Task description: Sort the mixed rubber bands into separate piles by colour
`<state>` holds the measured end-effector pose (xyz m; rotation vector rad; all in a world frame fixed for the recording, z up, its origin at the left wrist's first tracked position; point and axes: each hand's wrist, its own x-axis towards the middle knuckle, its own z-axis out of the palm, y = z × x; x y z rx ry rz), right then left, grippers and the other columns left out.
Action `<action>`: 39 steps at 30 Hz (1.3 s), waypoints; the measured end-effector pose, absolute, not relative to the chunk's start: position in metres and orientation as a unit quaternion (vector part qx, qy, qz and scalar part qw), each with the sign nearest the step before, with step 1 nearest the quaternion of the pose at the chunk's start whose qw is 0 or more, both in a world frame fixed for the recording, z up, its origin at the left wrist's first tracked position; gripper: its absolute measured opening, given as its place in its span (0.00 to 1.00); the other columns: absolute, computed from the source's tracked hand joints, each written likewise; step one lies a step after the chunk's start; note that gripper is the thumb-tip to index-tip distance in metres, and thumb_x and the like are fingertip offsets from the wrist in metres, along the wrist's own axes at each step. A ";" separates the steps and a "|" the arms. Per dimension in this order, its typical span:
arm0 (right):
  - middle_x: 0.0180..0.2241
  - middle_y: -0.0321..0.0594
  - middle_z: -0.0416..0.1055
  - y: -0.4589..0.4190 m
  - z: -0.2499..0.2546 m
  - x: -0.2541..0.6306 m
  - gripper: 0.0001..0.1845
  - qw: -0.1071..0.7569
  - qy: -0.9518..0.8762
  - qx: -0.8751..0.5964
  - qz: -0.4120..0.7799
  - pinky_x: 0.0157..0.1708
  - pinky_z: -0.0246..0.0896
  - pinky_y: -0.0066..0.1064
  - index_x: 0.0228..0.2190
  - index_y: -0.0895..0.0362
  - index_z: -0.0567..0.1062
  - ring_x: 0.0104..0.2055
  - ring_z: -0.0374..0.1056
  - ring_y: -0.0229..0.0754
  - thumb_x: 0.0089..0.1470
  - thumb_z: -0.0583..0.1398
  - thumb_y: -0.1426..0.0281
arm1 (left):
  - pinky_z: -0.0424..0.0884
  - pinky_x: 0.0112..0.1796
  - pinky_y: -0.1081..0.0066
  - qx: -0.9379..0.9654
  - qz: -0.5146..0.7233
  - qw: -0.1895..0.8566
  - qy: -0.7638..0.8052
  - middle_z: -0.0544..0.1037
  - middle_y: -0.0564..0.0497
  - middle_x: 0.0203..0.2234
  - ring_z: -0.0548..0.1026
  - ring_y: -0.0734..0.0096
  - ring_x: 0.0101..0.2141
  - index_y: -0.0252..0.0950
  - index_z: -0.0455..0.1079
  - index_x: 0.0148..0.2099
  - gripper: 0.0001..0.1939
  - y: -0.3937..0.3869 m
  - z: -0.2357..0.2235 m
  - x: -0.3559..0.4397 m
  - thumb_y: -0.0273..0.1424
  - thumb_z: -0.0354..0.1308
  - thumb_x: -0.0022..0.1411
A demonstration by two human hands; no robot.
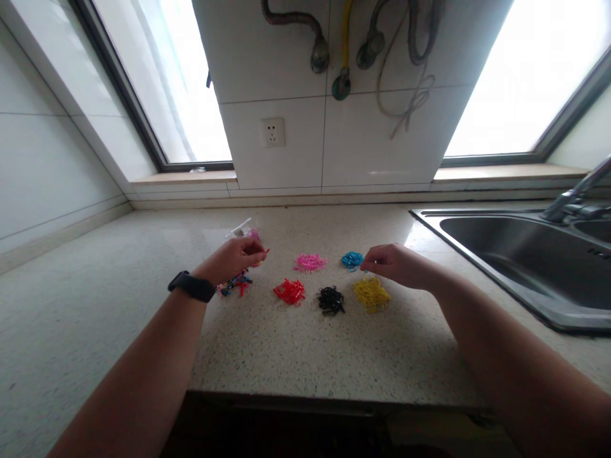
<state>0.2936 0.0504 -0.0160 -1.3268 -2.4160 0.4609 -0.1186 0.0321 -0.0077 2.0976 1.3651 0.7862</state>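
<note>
My left hand (236,259), with a dark band on its wrist, pinches a small red piece (267,250) between thumb and fingertips. Below that hand lies a mixed-colour pile (233,284) of small pieces, partly covered by it. My right hand (398,262) is closed in a pinch at the right edge of a blue pile (352,259); what its fingertips hold, if anything, is too small to make out. Between and in front of the hands lie a pink pile (310,262), a red pile (289,291), a black pile (330,299) and a yellow pile (372,294) of small slender pieces.
Behind my left hand lies a clear plastic bag (242,228) with something pink near it. A steel sink (520,267) with a faucet (577,194) is set into the speckled countertop (286,356) at right. A tiled wall with a socket (273,131) and hoses stands behind.
</note>
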 end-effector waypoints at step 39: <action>0.27 0.41 0.75 0.048 -0.011 0.294 0.17 0.161 -0.867 -0.455 0.128 0.29 0.56 0.33 0.31 0.55 0.81 0.27 0.65 0.40 0.59 0.59 0.57 | 0.73 0.28 0.72 0.723 0.391 0.415 0.389 0.82 0.48 0.28 0.74 0.75 0.25 0.34 0.77 0.34 0.10 -0.002 0.010 -0.062 0.35 0.69 0.55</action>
